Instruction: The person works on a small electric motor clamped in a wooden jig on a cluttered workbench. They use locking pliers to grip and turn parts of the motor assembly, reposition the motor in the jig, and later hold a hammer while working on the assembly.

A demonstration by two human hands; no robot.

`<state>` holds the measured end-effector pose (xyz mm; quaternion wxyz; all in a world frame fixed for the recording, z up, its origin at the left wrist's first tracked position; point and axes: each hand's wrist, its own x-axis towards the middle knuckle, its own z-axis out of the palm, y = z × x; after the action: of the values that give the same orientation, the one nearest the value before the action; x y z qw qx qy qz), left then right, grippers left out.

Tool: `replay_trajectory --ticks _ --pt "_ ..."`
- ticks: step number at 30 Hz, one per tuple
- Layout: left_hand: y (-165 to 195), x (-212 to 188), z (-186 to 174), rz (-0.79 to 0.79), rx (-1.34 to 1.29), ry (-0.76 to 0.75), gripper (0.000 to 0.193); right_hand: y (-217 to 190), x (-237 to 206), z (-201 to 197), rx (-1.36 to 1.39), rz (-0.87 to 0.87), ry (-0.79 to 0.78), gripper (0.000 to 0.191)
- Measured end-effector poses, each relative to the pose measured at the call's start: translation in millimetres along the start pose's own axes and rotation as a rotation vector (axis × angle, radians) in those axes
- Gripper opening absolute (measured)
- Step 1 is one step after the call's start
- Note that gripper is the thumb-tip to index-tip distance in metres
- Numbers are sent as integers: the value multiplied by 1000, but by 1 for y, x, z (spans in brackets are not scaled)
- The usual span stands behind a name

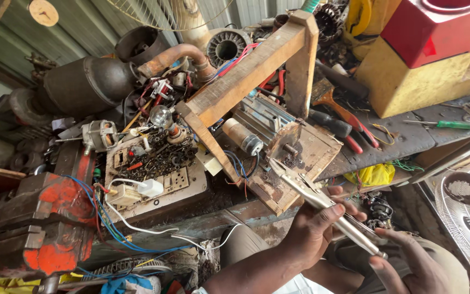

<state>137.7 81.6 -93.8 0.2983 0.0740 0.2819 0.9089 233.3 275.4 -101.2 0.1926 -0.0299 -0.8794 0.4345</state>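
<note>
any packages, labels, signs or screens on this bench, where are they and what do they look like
No screens, signs or readable labels show.
Yellow box: top right of the bench, blocky, worn yellow.
Red box: on top of the yellow box, angular, red, round opening on top.
Yellow bag: bench front edge, right of the wooden board, crumpled.

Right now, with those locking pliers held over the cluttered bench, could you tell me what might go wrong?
1. The locking pliers are held by their handles in the left hand and right hand; their tip lies on the wooden board, so a slip could jab it.
2. Loose blue wires hang off the bench edge beside the red vise; an arm could snag them.
</note>
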Motion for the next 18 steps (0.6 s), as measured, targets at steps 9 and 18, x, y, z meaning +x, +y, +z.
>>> replay_trajectory --ticks 9,18 --pt "4 5 11 12 -116 -25 29 -18 8 -13 -276 -119 23 62" --pt "-8 10 5 34 -141 39 23 -27 13 -17 -397 -206 15 52"
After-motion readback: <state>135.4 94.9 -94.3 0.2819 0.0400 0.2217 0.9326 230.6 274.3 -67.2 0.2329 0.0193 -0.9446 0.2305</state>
